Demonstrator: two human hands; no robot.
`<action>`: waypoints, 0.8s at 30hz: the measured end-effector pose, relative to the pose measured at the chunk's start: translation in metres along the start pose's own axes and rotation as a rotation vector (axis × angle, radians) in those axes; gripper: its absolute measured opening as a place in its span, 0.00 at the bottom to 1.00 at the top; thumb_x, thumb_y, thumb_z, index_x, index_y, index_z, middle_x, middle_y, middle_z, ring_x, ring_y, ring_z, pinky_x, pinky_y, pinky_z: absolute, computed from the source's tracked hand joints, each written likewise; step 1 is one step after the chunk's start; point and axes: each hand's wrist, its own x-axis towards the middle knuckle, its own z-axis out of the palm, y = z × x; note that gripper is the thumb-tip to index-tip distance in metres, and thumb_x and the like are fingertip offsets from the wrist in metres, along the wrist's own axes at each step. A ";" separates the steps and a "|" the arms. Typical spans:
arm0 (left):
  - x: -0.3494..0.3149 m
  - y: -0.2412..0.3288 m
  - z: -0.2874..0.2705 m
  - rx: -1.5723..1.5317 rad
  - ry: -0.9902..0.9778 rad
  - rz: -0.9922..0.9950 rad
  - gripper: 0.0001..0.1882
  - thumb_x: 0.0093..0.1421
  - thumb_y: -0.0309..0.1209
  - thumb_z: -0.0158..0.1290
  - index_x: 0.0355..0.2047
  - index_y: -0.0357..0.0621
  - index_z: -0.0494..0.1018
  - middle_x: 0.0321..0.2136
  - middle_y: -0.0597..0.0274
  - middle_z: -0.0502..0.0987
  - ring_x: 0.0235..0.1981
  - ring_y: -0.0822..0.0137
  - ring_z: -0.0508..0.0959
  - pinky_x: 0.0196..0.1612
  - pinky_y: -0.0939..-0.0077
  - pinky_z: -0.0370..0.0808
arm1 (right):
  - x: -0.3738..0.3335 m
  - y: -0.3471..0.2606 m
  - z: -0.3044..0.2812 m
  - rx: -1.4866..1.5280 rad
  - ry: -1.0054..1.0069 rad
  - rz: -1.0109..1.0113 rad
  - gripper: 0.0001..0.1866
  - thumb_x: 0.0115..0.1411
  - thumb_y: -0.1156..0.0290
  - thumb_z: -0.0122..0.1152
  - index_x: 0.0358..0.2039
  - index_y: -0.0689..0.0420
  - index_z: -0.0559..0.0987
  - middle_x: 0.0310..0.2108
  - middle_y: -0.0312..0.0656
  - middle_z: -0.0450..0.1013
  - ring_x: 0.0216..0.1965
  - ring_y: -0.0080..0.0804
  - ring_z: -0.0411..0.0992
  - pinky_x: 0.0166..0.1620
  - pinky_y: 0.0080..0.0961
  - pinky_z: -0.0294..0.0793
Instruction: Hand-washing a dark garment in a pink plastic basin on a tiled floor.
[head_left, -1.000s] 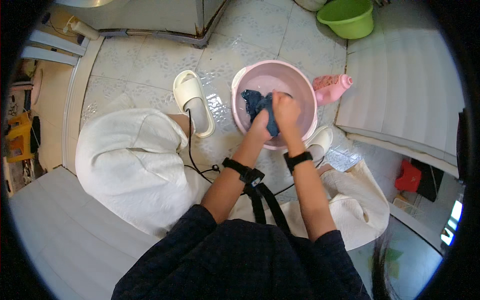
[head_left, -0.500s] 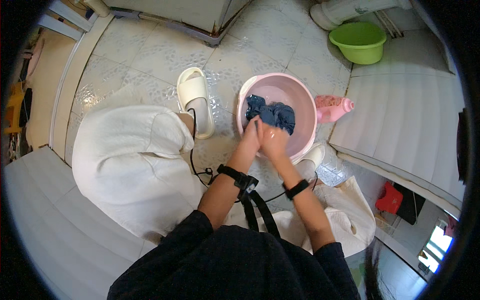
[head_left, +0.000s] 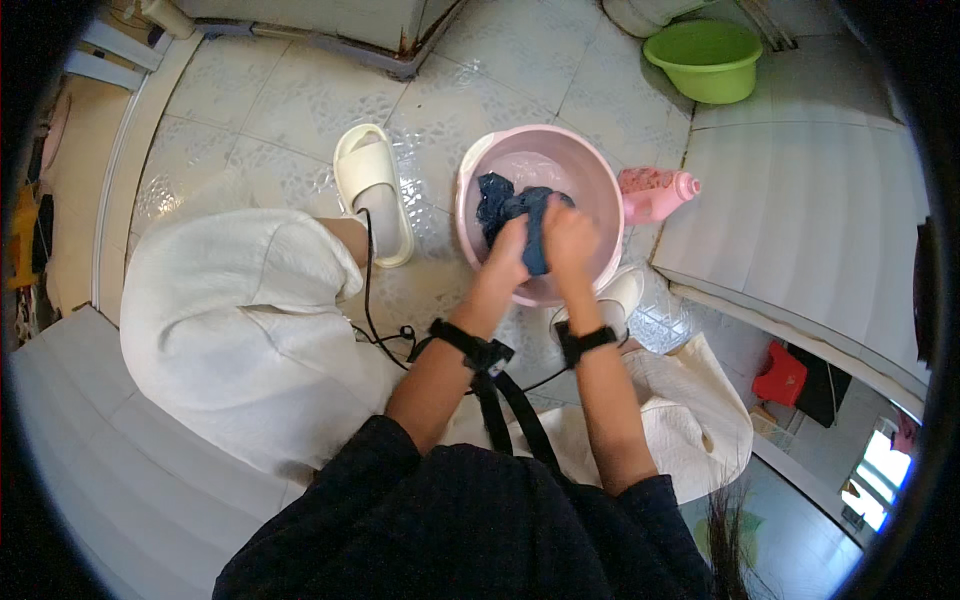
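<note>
A dark blue wet cloth garment (head_left: 530,205) is bunched up inside a round pink basin (head_left: 590,170), part of it lying in the water. My left hand (head_left: 509,252) is closed around its near left side. Slightly blurred by motion, my right hand (head_left: 570,236) grips the cloth on the right, over the basin's near half. A fold of fabric stretches between the two hands. My fingertips are partly hidden by the hands and the cloth.
Touching or close to the basin's right side is a pink bottle (head_left: 657,193). A green basin (head_left: 705,62) sits farther back by a white pipe. My cream slippers (head_left: 372,190) flank the pink basin, and a black cable (head_left: 367,290) hangs near my left leg.
My hands have moved apart from being pressed together, with the fabric now spread between them. The whole view has shifted slightly.
</note>
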 end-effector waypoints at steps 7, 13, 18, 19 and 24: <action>-0.010 -0.010 0.014 0.008 0.193 -0.118 0.19 0.60 0.42 0.40 0.43 0.42 0.69 0.39 0.54 0.74 0.41 0.57 0.73 0.48 0.60 0.70 | -0.017 0.028 -0.003 -0.189 0.057 -0.292 0.19 0.58 0.61 0.50 0.14 0.55 0.75 0.12 0.44 0.71 0.12 0.41 0.70 0.16 0.36 0.69; -0.040 -0.007 -0.008 0.460 -0.038 0.471 0.18 0.57 0.43 0.46 0.38 0.41 0.70 0.38 0.55 0.73 0.43 0.59 0.73 0.50 0.63 0.68 | -0.037 -0.027 -0.014 0.074 0.117 -0.145 0.22 0.57 0.61 0.51 0.08 0.52 0.73 0.09 0.46 0.68 0.09 0.41 0.67 0.16 0.35 0.68; -0.012 -0.008 0.021 0.059 0.257 -0.127 0.17 0.61 0.38 0.36 0.42 0.42 0.68 0.37 0.55 0.74 0.41 0.57 0.74 0.48 0.60 0.70 | -0.011 0.028 0.009 -0.049 0.104 -0.050 0.22 0.60 0.60 0.48 0.11 0.54 0.76 0.10 0.47 0.69 0.11 0.43 0.69 0.16 0.37 0.69; -0.014 -0.018 0.031 0.117 0.183 -0.168 0.17 0.60 0.40 0.38 0.41 0.42 0.68 0.35 0.56 0.75 0.38 0.59 0.75 0.44 0.62 0.73 | 0.006 0.047 0.013 -0.038 0.069 0.118 0.24 0.61 0.59 0.46 0.11 0.53 0.75 0.10 0.47 0.69 0.11 0.43 0.70 0.15 0.37 0.69; -0.003 -0.004 -0.023 0.005 0.105 0.051 0.15 0.56 0.39 0.46 0.38 0.43 0.70 0.34 0.55 0.74 0.36 0.59 0.74 0.43 0.64 0.73 | -0.036 -0.013 -0.007 -0.022 0.191 -0.221 0.19 0.58 0.62 0.50 0.11 0.52 0.75 0.10 0.46 0.69 0.11 0.41 0.69 0.16 0.35 0.68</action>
